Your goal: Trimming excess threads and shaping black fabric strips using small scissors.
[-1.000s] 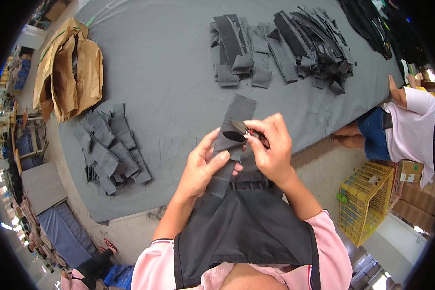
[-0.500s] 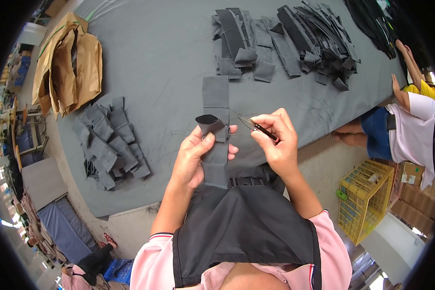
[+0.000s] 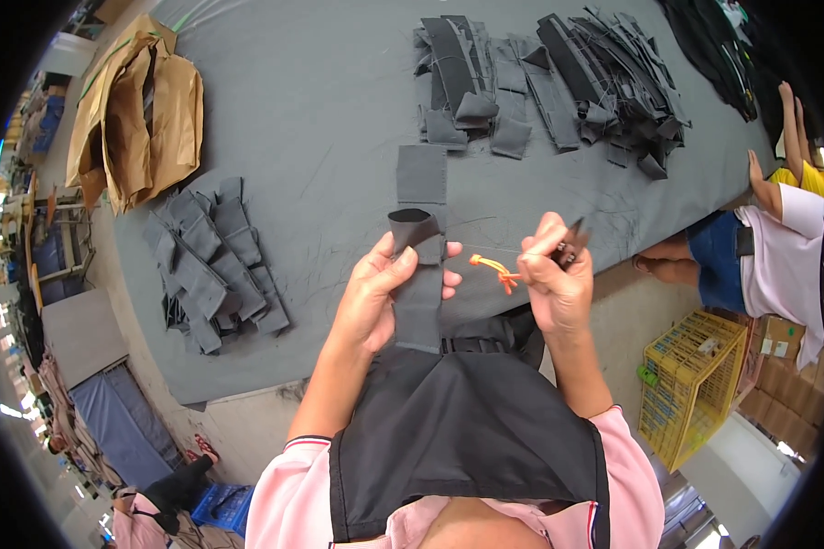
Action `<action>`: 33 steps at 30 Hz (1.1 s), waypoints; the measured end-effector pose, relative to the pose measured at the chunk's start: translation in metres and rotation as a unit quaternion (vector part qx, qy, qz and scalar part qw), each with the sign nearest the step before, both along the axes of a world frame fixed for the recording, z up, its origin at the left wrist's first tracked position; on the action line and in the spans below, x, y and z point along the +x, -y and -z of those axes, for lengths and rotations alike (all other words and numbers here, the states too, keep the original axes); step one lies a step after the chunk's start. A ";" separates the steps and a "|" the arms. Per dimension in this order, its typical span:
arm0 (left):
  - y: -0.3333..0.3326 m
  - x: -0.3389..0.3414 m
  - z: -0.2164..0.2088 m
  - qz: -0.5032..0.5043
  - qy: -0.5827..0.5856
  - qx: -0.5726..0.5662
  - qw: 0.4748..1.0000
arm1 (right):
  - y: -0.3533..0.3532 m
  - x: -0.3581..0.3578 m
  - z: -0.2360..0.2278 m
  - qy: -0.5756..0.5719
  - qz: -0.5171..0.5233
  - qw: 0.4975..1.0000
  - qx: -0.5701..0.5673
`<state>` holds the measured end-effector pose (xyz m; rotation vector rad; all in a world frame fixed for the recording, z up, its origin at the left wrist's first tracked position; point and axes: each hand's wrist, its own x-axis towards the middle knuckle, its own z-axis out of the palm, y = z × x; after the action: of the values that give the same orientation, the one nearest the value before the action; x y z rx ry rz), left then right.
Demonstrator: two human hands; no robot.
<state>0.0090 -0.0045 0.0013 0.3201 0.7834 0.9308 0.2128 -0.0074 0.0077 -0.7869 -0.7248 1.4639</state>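
My left hand (image 3: pixel 382 291) is closed round a grey fabric strip (image 3: pixel 420 311), thumb on top, with a folded loop of it standing up between the fingers. The strip's far end reaches up over the table. To the right, my right hand (image 3: pixel 558 284) is closed round small dark thread snips (image 3: pixel 570 240), whose blades are blurred and tilt up and away. From that hand dangles an orange cord (image 3: pixel 493 265). A thin thread (image 3: pixel 499 249) seems to run between the strip and my right fingers.
A pile of grey strips (image 3: pixel 215 265) lies left on the table (image 3: pixel 311 119), below a brown paper bag (image 3: pixel 137 119). More strips (image 3: pixel 613 91) are heaped at the far right. People (image 3: pixel 778 238) stand by the table's right side, near a yellow crate (image 3: pixel 691 389).
My right hand has moved right, away from the strip, and turned so the snips point up; the orange cord now shows. My left hand keeps its hold on the strip.
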 end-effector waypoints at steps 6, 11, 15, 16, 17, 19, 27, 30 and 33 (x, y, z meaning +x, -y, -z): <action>0.000 0.011 -0.001 0.051 -0.053 0.110 0.991 | 0.001 0.007 -0.001 -0.116 -0.010 0.993 -0.002; 0.006 0.003 0.023 0.045 -0.263 0.304 0.914 | -0.011 0.004 -0.018 -0.138 -0.014 0.990 0.001; 0.009 -0.003 0.029 0.024 -0.335 0.335 0.880 | -0.018 0.012 -0.028 -0.180 -0.024 0.981 0.066; 0.010 -0.004 0.031 0.003 -0.314 0.327 0.891 | -0.018 0.014 -0.027 -0.162 0.002 0.984 0.069; 0.009 -0.003 0.029 0.003 -0.314 0.327 0.891 | -0.018 0.015 -0.026 -0.144 0.028 0.987 0.072; 0.006 0.000 0.018 -0.017 -0.236 0.319 0.918 | -0.012 0.011 -0.027 -0.066 0.041 0.995 0.061; -0.004 0.004 -0.005 -0.024 -0.029 0.108 0.993 | 0.000 -0.017 -0.023 0.140 -0.074 0.984 -0.082; -0.003 0.003 -0.006 -0.027 -0.043 0.091 0.995 | -0.004 -0.021 -0.014 0.206 -0.067 0.975 -0.050; -0.001 0.001 -0.004 -0.013 -0.028 0.076 0.997 | -0.008 -0.025 -0.014 0.282 -0.046 0.958 -0.022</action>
<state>0.0095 -0.0031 0.0056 0.4710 0.7708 1.0127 0.1874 0.0002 0.0217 -1.2414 -1.1717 1.3455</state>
